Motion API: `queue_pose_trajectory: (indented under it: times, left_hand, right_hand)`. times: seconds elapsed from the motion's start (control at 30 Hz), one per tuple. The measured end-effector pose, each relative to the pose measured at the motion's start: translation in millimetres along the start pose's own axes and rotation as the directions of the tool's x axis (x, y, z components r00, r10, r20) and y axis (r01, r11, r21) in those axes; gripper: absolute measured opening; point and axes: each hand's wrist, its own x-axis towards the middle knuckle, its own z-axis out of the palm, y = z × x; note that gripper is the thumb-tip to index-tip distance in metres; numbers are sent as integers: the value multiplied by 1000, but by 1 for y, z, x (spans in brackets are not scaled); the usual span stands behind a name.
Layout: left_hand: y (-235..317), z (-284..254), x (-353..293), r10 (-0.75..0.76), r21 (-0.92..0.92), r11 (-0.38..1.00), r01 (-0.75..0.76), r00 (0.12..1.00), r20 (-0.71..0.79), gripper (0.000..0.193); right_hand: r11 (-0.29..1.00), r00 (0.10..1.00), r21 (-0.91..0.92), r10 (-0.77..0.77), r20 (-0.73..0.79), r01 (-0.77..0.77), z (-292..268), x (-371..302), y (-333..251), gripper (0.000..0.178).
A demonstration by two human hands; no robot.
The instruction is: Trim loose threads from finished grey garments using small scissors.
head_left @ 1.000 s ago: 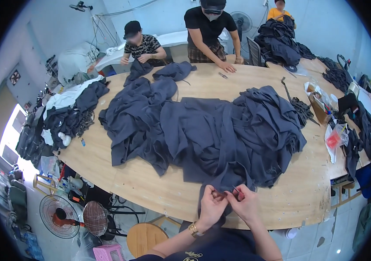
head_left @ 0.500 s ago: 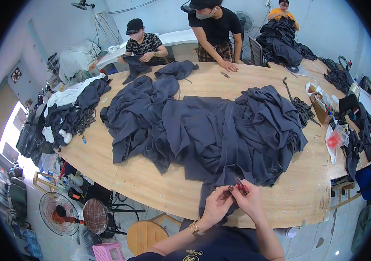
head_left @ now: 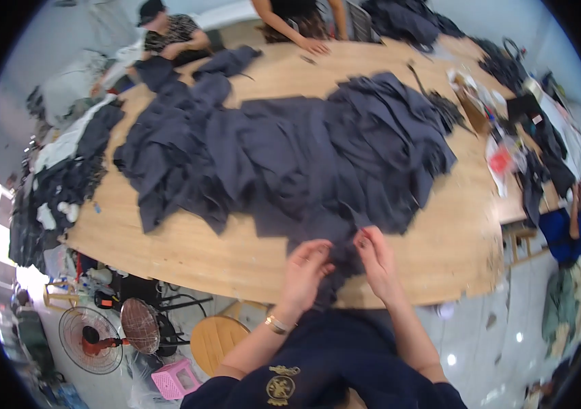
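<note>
A dark grey garment (head_left: pixel 324 225) trails from the big heap of dark grey cloth (head_left: pixel 270 157) toward me and hangs over the table's near edge. At its left side my left hand (head_left: pixel 306 271) is closed, fingertips pinching the cloth. My right hand (head_left: pixel 376 262) is closed too, thumb and fingertips pressed together at the garment's right side. Motion blur hides what the right fingers hold; the red-handled thread snips are not visible now. A small gap separates the hands.
The wooden table (head_left: pixel 454 252) carries more dark cloth (head_left: pixel 72 177) at the left and a cluttered side table (head_left: pixel 515 210) adjoins it at the right. Two people stand or sit across. A round stool (head_left: pixel 219 344), a fan (head_left: pixel 91 341) and a pink stool (head_left: pixel 176 379) are below left.
My view has tilted down, so everything sits higher in the picture. My hands, together at the red-handled snips before, have moved apart. The snips have gone out of sight.
</note>
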Motion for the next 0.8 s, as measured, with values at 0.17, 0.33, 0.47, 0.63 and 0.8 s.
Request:
queue_pose_trajectory:
  times: [0.17,0.33,0.47,0.63,0.8]
  left_hand:
    - [4,-2,3,-102,-138,985,104,995,21,15]
    - [3,-3,1,-108,-152,981,117,992,65,17]
    - [3,-1,-5,-99,-159,981,112,992,83,18]
    - [-1,0,-8,-56,-132,989,67,995,84,18]
    - [-10,0,-10,7,-51,999,-2,996,93,17]
  right_hand:
    - [952,995,-303,-2,95,31,-12,-12,12,21]
    - [788,973,-576,-130,189,217,-14,-21,18,25]
    - [662,945,-675,-216,244,325,-13,-23,18,28]
    - [608,937,-713,-220,273,350,-12,-21,8,29]
    - [605,941,-720,-200,274,339,-12,-21,6,28]
